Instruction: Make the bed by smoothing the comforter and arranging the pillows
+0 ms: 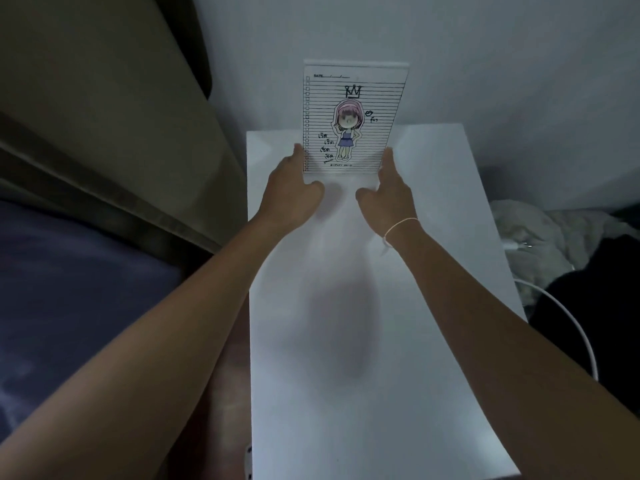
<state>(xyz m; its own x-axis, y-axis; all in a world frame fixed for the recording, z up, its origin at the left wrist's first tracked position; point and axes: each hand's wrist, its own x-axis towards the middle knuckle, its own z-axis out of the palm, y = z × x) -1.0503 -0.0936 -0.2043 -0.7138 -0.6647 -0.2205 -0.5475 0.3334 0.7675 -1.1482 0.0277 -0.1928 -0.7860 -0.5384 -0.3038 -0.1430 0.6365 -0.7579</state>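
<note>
Bed (69, 289): dark purple cover | hands hold card (353, 116) upright

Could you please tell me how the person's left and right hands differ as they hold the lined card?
The left hand grips the lined card's left edge; the right hand grips its right edge. The right wrist wears a thin white string; the left wrist is bare. Both hold the card's lower corners above the white cabinet.

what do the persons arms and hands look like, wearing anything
Both forearms are bare, with no sleeves in view. The left hand wears nothing: no rings, watch or glove show. The right hand is also ungloved, but a thin pale string bracelet circles its wrist, with a small knot or loose end hanging at the inner side. No other markings show.
</note>
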